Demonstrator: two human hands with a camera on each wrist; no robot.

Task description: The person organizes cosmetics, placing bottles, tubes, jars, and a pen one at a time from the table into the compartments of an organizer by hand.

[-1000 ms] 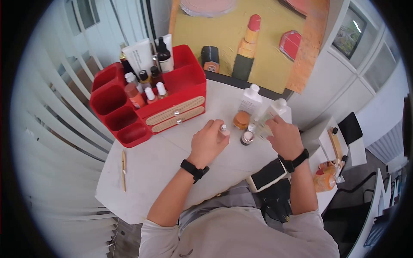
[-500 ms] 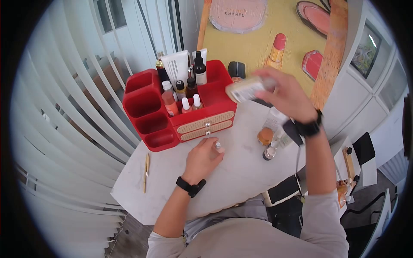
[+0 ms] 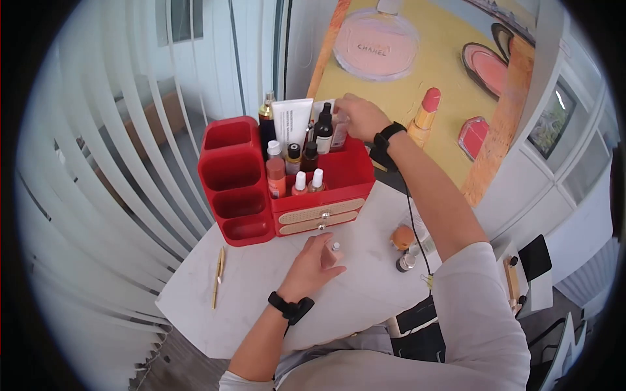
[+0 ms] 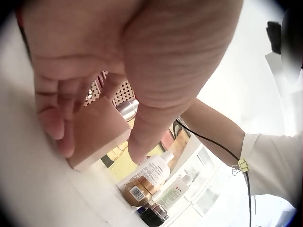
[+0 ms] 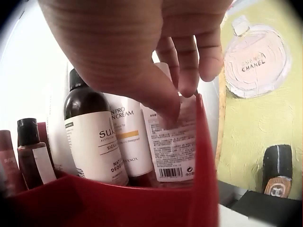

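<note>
At back-right compartment of red organizer (image 3: 326, 176): your R hand (image 3: 357, 117) pinches top of clear labelled bottle (image 5: 171, 146), upright, long axis vertical, directly below fingers. L hand (image 3: 313, 260) grips small pink bottle (image 3: 329, 255) on tabletop in front of organizer drawers, well apart.

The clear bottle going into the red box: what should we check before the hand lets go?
1. Clear bottle inside the red organizer's back compartment: ok.
2. Bottle upright: ok.
3. Right hand holds it at the top: ok.
4. Bottle bottom resting on the compartment floor: cannot tell, the wall hides it.
5. Left hand holds the small peach bottle on the white table: ok.
</note>
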